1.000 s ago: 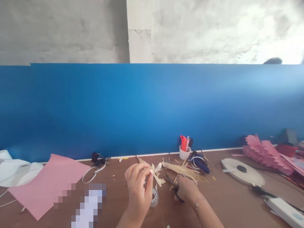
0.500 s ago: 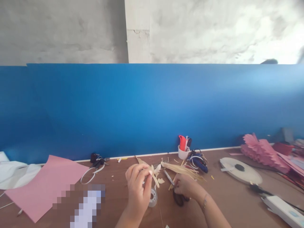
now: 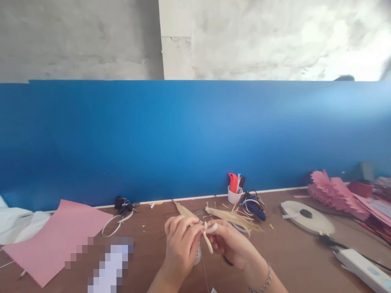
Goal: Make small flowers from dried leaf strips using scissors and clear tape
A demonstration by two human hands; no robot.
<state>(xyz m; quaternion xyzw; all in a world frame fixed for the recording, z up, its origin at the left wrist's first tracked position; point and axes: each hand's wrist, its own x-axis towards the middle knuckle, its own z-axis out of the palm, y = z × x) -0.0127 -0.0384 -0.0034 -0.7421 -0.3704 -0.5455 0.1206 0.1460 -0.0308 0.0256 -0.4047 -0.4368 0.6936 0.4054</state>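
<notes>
Pinched in my left hand [image 3: 182, 241] is a small cream flower [image 3: 208, 242] with narrow petals, seemingly made from dried husk. My right hand [image 3: 233, 244] meets it from the right, its thumb and fingers closed at a pale petal. The two hands nearly touch. Below them, a roll of tape [image 3: 198, 255] shows only in part behind my left hand. A dark handle of the scissors [image 3: 227, 261] peeks out under my right hand; the rest is hidden. Just beyond lie dry husk strips [image 3: 235, 218].
Pink paper [image 3: 58, 240] lies at left, near a looped white cord [image 3: 111, 228]. A white cup [image 3: 235, 196] of pens stands by the blue partition [image 3: 183, 138]. At right are an oval pale disc [image 3: 308, 217], a white power strip [image 3: 357, 264] and pleated pink paper [image 3: 332, 191].
My right hand has let go of the scissors and moved up and left to the flower. My left hand still holds the flower, now slightly lower and further right.
</notes>
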